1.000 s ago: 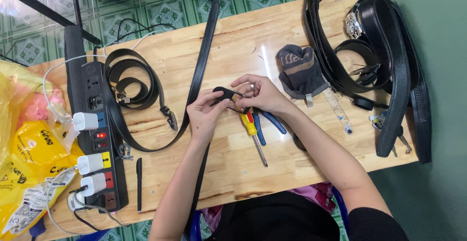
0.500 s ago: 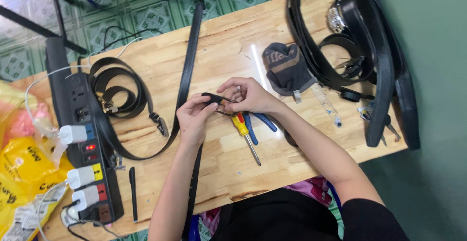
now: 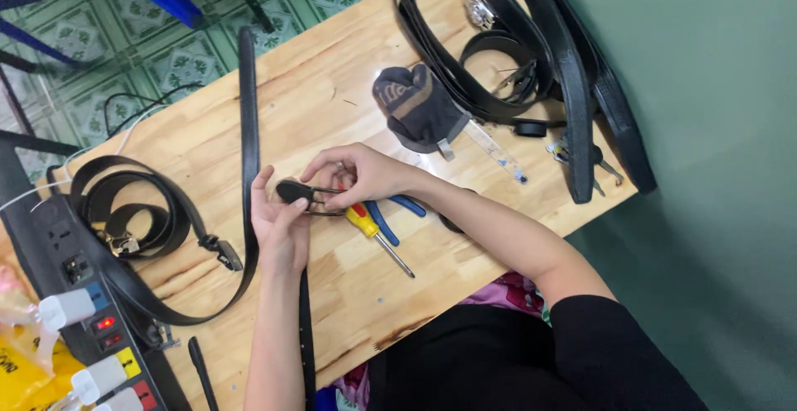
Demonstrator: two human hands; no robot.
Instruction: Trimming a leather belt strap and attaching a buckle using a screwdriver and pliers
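Observation:
My left hand point(image 3: 281, 227) holds the rounded end of a long black belt point(image 3: 248, 120) that runs across the wooden table point(image 3: 332, 104) and down past its near edge. My right hand point(image 3: 359, 172) pinches a thin metal buckle point(image 3: 320, 199) at that belt end, thumb and fingers closed on it. Both hands meet above the table's middle. Just to the right of the hands lie a yellow-and-red-handled screwdriver point(image 3: 378, 235) and blue-handled pliers point(image 3: 397, 212), partly hidden under my right wrist.
A coiled black belt with a buckle point(image 3: 133, 212) lies at the left beside a black power strip point(image 3: 87, 311) with plugs. A dark folded cloth point(image 3: 419, 108) sits behind the hands. Several black belts point(image 3: 548, 54) are heaped at the far right with a clear ruler point(image 3: 496, 152). A yellow bag point(image 3: 21, 378) is at lower left.
The view has shifted, so the table appears further left and tilted. My hands stay together on the belt end, fingers working the buckle; the belt end now sits closer to my left palm.

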